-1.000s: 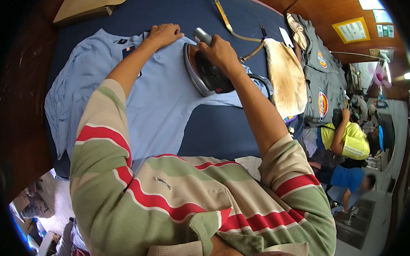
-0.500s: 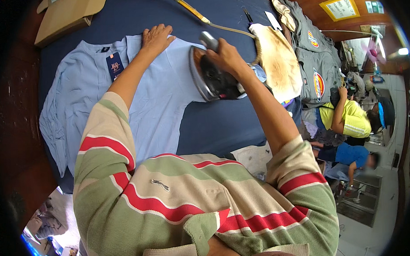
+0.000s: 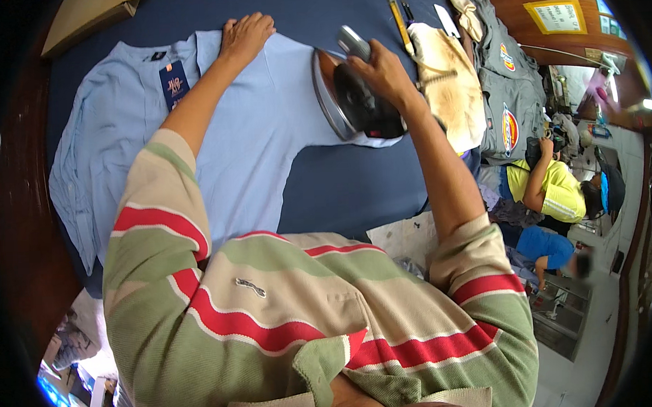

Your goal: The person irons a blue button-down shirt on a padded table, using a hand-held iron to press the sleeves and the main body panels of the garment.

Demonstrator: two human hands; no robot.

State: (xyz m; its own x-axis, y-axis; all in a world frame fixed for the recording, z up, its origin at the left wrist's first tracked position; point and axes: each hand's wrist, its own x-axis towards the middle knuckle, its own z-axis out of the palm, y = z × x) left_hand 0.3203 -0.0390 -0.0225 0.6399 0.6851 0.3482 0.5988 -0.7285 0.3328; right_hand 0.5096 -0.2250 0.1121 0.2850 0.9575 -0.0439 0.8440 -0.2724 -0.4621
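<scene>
A light blue long-sleeved shirt [image 3: 248, 141] lies spread on the dark navy cloth [image 3: 347, 192], with a dark hang tag [image 3: 174, 85] near its collar. My left hand [image 3: 245, 40] rests on the shirt's shoulder at the far edge, fingers stretched out and holding nothing. Wrapped around the grey handle of a black clothes iron [image 3: 365, 101] is my right hand [image 3: 383, 74]. The iron sits on the sleeve that stretches to the right, hiding part of it. The sleeve's end partly shows below the iron.
Right of the iron lies a cream, stained cloth pad [image 3: 448, 109], with a yellow stick-like piece [image 3: 397, 20] above it. Grey garments with round patches [image 3: 508, 118] lie beyond. A cardboard box [image 3: 90, 24] stands far left. Persons in yellow [image 3: 562, 189] and blue [image 3: 546, 246] are at right.
The iron has moved right along the sleeve, away from the shirt's body, with my right hand on it. My left hand stays on the shoulder. The yellow piece has swung right.
</scene>
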